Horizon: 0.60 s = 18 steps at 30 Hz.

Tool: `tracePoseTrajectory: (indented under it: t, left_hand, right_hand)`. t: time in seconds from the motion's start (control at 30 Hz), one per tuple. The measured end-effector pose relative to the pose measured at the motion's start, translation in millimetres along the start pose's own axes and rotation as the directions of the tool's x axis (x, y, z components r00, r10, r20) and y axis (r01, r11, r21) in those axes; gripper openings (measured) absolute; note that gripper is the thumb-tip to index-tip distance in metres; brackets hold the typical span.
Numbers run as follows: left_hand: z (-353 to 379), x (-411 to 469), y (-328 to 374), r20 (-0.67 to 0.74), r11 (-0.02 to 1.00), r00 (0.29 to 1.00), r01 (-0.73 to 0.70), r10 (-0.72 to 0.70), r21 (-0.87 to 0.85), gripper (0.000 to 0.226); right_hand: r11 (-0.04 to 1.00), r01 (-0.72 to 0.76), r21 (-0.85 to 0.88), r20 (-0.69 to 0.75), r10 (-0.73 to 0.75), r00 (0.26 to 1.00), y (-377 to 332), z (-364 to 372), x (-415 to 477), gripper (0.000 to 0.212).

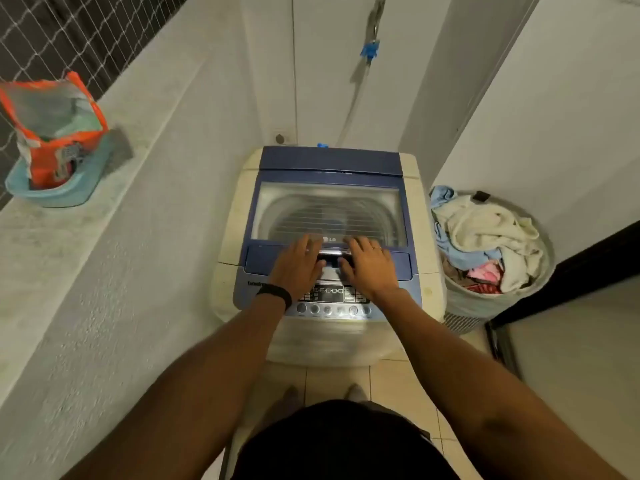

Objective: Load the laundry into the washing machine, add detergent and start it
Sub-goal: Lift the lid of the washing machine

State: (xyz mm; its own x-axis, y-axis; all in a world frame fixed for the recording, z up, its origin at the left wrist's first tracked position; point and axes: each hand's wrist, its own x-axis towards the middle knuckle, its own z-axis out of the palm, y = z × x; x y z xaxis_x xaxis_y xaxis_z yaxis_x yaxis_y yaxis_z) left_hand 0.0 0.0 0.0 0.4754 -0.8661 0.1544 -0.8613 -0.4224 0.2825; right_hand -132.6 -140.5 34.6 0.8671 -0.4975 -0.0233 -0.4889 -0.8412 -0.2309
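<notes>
Lid: blue-framed clear washer lid (329, 209), shut, stiff; lift at silver front handle (333, 252).
Hands: left hand (298, 266), right hand (371, 266) flat on handle, gripping nothing.
Laundry: soft crumpled clothes (485, 233), round grey basket (464, 303) beside washer; grab bunches.

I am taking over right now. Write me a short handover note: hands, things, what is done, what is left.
Left hand and right hand: both flat on the front edge of the closed lid, thumbs at its handle.
Laundry lies in the laundry basket, right of the washing machine. Detergent bag stands open in a blue basin on the left ledge.
Done: nothing visible. Left: open lid, load, add detergent, start.
</notes>
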Motion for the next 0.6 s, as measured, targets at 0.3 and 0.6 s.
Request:
tracePoseTrajectory:
  t: [0.3,0.6]
  left_hand:
    - [6.5,-20.7,-4.9,0.151,0.999,0.988,-0.026,0.022,0.026,0.023]
    - [-34.0,4.3,-15.2,0.016,0.953,0.969,-0.245,0.246,0.181,0.038]
  right_hand:
    - [0.991,-0.060,-0.116,0.304,0.093,0.948,-10.8,4.9,-12.8,0.052]
    - [0.985,-0.003,-0.175,0.228,0.043,0.973,-14.7,-45.9,-4.5,0.061]
